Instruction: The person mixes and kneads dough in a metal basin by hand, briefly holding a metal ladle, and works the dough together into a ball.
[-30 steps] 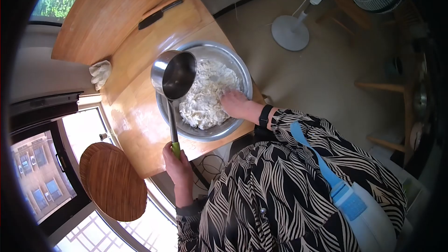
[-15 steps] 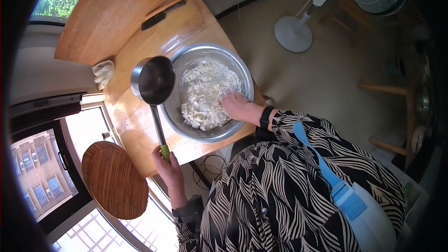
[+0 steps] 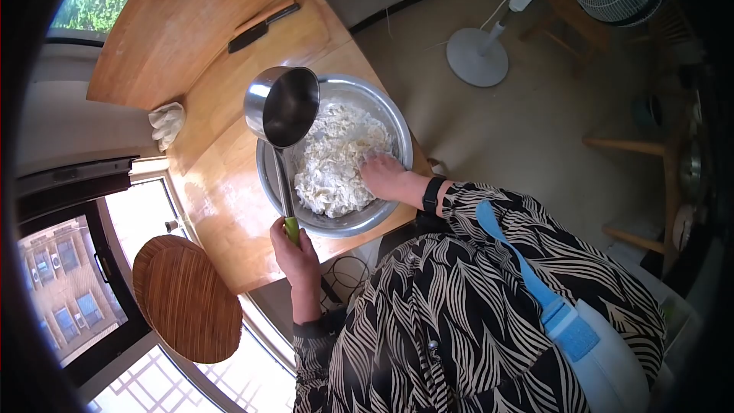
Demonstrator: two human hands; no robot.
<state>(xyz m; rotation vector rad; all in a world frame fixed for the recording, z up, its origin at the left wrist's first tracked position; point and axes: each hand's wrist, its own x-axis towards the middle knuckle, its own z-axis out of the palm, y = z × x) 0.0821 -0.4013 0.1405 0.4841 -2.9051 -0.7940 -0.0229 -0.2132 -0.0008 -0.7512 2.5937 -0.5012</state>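
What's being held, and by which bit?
The left hand holds the round, shiny metal scoop by its green handle end. Whether the right hand holds any lumpy white dough can't be told.

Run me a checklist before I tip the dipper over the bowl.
1. Left hand gripping the dipper by its green handle: ok.
2. Water left in the dipper: cannot tell; its inside is dark.
3. Bowl well back from the table edge: not ok, it sits close to it.
4. Flour mixture smooth: not ok, still lumpy and loose.
5. Knife away from both hands: ok.
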